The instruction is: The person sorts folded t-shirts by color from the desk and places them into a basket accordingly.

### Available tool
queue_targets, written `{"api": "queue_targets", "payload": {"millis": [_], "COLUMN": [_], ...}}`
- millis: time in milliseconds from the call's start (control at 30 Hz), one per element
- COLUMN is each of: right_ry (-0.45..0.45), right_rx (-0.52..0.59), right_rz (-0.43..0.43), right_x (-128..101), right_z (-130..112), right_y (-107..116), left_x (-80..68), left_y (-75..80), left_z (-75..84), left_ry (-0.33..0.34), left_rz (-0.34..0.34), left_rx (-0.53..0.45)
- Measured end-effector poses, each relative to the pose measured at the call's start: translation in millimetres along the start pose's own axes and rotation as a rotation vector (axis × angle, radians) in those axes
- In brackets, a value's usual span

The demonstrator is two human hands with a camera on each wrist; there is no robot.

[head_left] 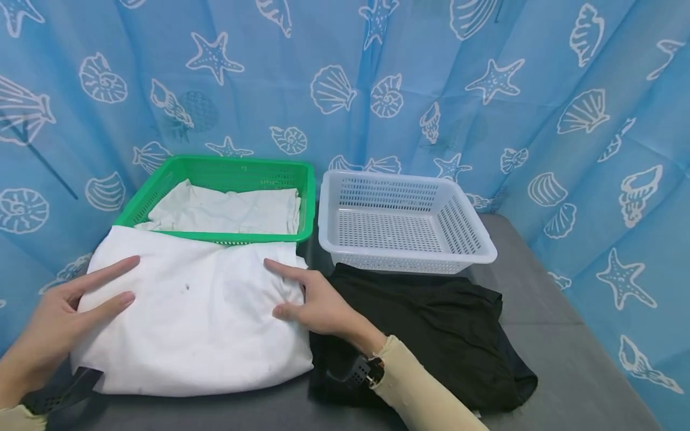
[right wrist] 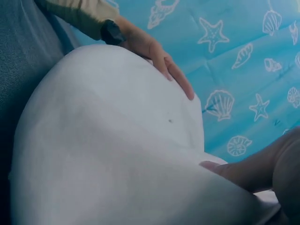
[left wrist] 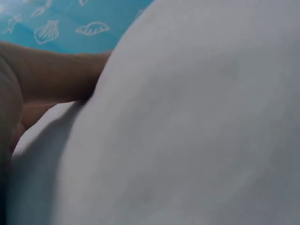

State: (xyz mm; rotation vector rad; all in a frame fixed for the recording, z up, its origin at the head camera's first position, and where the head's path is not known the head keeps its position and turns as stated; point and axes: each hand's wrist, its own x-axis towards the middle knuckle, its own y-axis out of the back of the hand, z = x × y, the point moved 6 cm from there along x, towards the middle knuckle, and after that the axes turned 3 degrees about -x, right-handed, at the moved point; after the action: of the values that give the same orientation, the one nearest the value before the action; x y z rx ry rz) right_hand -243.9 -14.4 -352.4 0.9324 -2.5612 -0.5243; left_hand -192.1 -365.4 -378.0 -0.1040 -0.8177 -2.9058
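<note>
- Head view: blue curtain (head_left: pixel 409 36), white shell and starfish print, cut off at the frame's edges; one faint pineapple-like shape, hard to make out.
- Table (head_left: pixel 539 353), dark grey, near edge out of frame.
- White cloth (head_left: pixel 199 335), thick and bulging, between both hands, before the green basket and hiding most of its front wall; its underside is hidden. Fills much of the left wrist view, blurred.
- Black cloth (head_left: pixel 420 341), rumpled on the table, partly covered by the right forearm.
- Green basket (head_left: pixel 234 172), left rear.
- White basket (head_left: pixel 399 254), perforated, just right of the green one.
- Pale folded cloth (head_left: pixel 237 209), inside the green basket, lower part hidden.
- Right hand (head_left: pixel 323 305), forefinger and thumb extended on the white cloth's right side; other fingers hidden, grip cannot be told.
- Left hand (head_left: pixel 64 317), forefinger and thumb likewise on the left side; remaining fingers mostly hidden, grip cannot be told.
- Dark speck (head_left: pixel 187 287), on the white cloth, nature unclear.
</note>
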Motion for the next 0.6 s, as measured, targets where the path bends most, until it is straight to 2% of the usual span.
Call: {"api": "queue_targets", "payload": {"millis": [133, 400, 500, 600], "right_ry": [0.048, 0.006, 0.043, 0.096], "right_rx": [-0.035, -0.125, -0.126, -0.131], "right_rz": [0.021, 0.085, 0.088, 0.096], "right_x": [-2.9, -7.3, -4.8, -1.4], "right_z": [-10.9, -22.9, -27.6, -31.2], "right_y": [7.0, 26.5, 35.6, 45.4], "left_x": [-1.5, 0.6, 4.0, 10.0], "left_y": [2.2, 1.2, 2.3, 5.1], "left_z": [9.4, 30.5, 36.8, 44.5], "left_ry": [-0.013, -0.019, -0.023, -0.056], "left_rz": [0.017, 0.048, 0.059, 0.072], "left_rx": [0.004, -0.065, -0.056, -0.030]}}
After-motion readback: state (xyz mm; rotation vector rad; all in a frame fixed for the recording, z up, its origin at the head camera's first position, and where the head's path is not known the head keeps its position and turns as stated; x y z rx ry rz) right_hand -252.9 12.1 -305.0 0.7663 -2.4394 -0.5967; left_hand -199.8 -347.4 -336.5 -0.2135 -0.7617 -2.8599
